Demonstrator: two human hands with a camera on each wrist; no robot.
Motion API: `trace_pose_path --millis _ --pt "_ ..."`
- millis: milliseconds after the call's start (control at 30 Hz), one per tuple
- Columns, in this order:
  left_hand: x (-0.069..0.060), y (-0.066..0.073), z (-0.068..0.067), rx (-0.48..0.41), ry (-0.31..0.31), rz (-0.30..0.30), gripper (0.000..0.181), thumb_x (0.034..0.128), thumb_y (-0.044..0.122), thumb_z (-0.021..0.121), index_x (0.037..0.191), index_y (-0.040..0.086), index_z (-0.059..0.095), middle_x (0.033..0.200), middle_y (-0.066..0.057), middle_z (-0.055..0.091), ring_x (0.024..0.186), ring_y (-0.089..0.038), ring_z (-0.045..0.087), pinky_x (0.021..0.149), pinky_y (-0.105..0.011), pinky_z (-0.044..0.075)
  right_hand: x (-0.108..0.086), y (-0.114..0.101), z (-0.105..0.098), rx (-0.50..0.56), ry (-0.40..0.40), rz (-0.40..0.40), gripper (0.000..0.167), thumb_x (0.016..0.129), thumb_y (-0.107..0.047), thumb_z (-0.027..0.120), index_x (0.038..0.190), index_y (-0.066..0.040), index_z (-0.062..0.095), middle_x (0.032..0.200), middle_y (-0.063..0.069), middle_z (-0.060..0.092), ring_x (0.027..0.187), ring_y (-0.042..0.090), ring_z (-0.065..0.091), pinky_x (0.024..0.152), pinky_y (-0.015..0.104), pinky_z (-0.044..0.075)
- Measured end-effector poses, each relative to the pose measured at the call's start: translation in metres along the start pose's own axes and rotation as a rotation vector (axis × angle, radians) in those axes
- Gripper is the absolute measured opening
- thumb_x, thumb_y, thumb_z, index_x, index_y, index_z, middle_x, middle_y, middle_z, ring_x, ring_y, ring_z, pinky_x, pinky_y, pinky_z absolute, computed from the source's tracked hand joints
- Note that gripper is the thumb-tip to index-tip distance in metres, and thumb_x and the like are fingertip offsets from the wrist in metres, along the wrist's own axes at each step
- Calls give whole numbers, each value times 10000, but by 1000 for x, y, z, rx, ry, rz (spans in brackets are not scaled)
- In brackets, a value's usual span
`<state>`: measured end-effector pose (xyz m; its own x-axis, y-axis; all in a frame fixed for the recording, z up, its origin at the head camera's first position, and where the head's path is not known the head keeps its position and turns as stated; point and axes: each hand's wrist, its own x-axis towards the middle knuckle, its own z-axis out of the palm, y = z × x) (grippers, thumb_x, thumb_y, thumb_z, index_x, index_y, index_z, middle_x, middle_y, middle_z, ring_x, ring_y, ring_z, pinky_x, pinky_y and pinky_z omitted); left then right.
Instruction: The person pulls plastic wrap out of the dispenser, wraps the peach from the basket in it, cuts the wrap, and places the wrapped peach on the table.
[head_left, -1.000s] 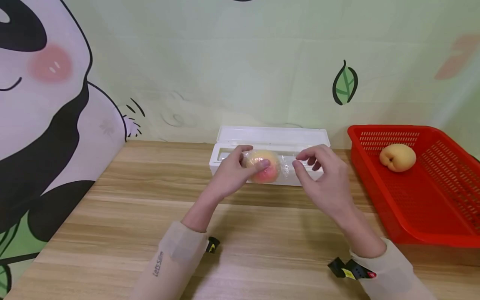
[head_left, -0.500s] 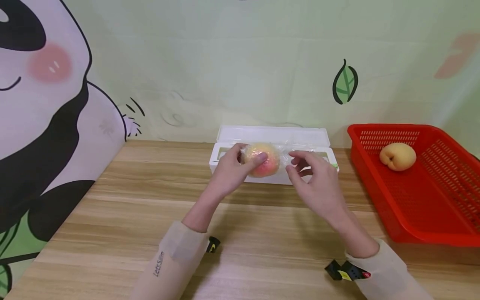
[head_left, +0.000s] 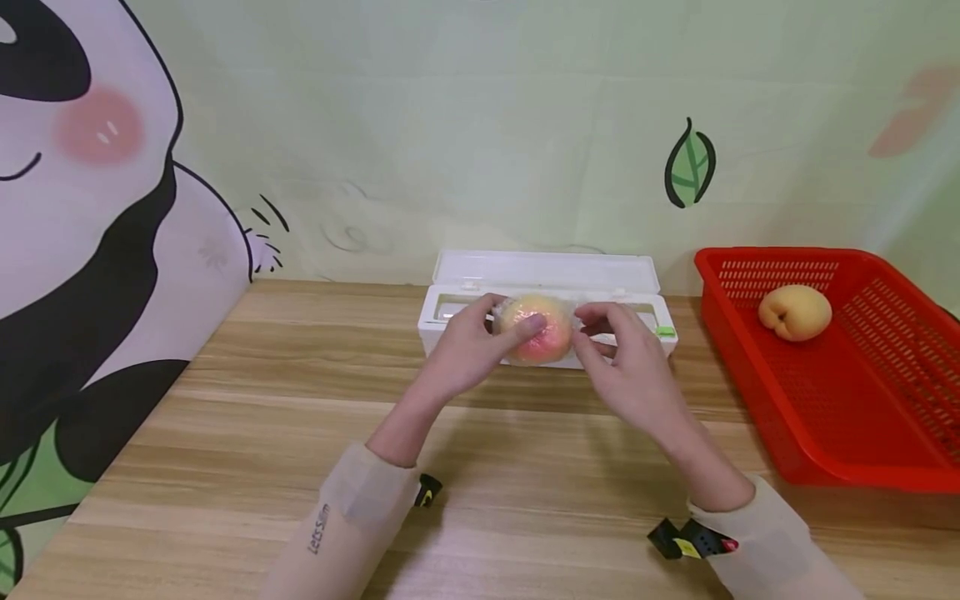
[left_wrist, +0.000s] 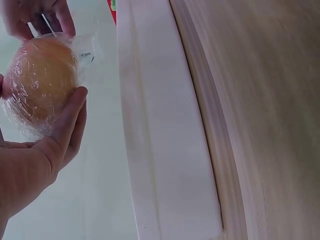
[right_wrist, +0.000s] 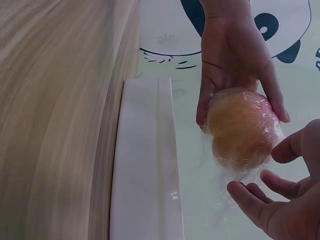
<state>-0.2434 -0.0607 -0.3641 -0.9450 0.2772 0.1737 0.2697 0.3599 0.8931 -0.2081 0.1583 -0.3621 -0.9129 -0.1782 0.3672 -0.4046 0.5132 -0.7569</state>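
A yellow and pink peach (head_left: 553, 340), wrapped in clear plastic film, is held up in front of a white box. My left hand (head_left: 471, 343) grips it, thumb across the near face and fingers behind. At the peach's right side, my right hand (head_left: 628, 360) has its fingertips close against the film, fingers slightly bent. In the right wrist view a gap shows between that thumb and the fingers (right_wrist: 246, 196). Loose film (left_wrist: 86, 50) sticks out past the peach in the left wrist view. The white box (head_left: 450, 332) has its lid (head_left: 543, 271) tipped back.
A red plastic basket (head_left: 787, 425) stands on the right, with an unwrapped yellow peach (head_left: 795, 313) in it. The wooden table (head_left: 525, 483) meets a pale green backdrop (head_left: 480, 150) printed with a panda. A small green piece (head_left: 664, 332) sits on the box's right end.
My right hand has moved left toward the wrapped peach. The peach rose a little, then came down and slightly right in my left hand. Film stretched over the box has drawn in.
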Motion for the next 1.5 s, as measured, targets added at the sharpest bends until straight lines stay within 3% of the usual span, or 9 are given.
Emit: trace_pose_path --millis 233,500,700,967,1333,1500 --pt "-1 3 2 41 5 30 565 929 516 732 1274 81 632 1018 -29 693 862 -189 650 673 -353 543 3 -1 0 150 -21 97 289 1038 -65 461 1313 21 484 1277 149 525 1205 294 540 1035 469 483" --pt "-2 6 6 33 -8 65 507 910 511 757 1235 137 651 1005 10 684 826 -186 615 639 -348 511 4 1 3 276 2 171 347 1056 -69 361 1365 58 453 1297 180 505 1147 283 538 1042 463 432" --pt "-2 7 8 44 0 104 529 901 480 776 1270 123 652 1020 22 684 867 -188 617 642 -353 531 2 -1 4 289 14 172 369 1048 -62 375 1385 64 455 1323 171 500 1198 268 482 1032 392 429" --pt "-2 6 10 19 -8 109 544 891 462 794 1279 111 643 1046 16 683 898 -188 631 666 -353 551 2 -3 3 309 5 204 377 1044 -74 363 1392 44 451 1344 155 478 1230 269 449 1076 425 392" --pt "-3 6 10 -31 -46 145 525 866 378 839 1295 141 652 1158 38 664 1026 -182 651 729 -350 580 4 -4 1 489 24 210 272 975 -10 313 1207 33 449 1196 125 439 1151 225 407 995 329 380" --pt "-3 7 10 -93 -64 160 547 866 285 854 1326 99 624 1306 -22 608 1134 -213 626 822 -348 584 5 -5 3 588 49 202 303 975 -7 268 1222 42 437 1212 117 422 1133 227 416 959 269 411"
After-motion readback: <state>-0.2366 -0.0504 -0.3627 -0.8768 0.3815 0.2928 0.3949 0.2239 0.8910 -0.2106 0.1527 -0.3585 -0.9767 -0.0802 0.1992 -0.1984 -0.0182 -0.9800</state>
